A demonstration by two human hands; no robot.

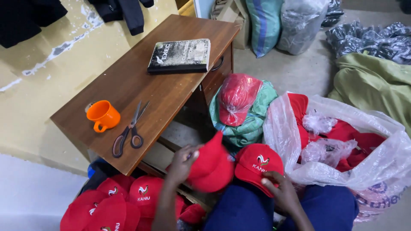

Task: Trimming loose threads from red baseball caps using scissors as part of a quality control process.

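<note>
brown desk (162,85) upper left; left hand (182,162) clamps red cap (212,167), right hand (280,190) grips second cap (258,162); keep crowns uncrushed.

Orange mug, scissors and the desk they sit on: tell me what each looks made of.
Orange mug: probably plastic, evenly coloured with a dull sheen. Scissors: bright metal blades, with dark handles that look like plastic. Desk: brown wood or wood-look laminate, smooth, with faint grain streaks.

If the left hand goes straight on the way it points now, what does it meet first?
The left hand already touches the red cap it points at. Beyond that, probably the green bundle; depth is unclear.
</note>
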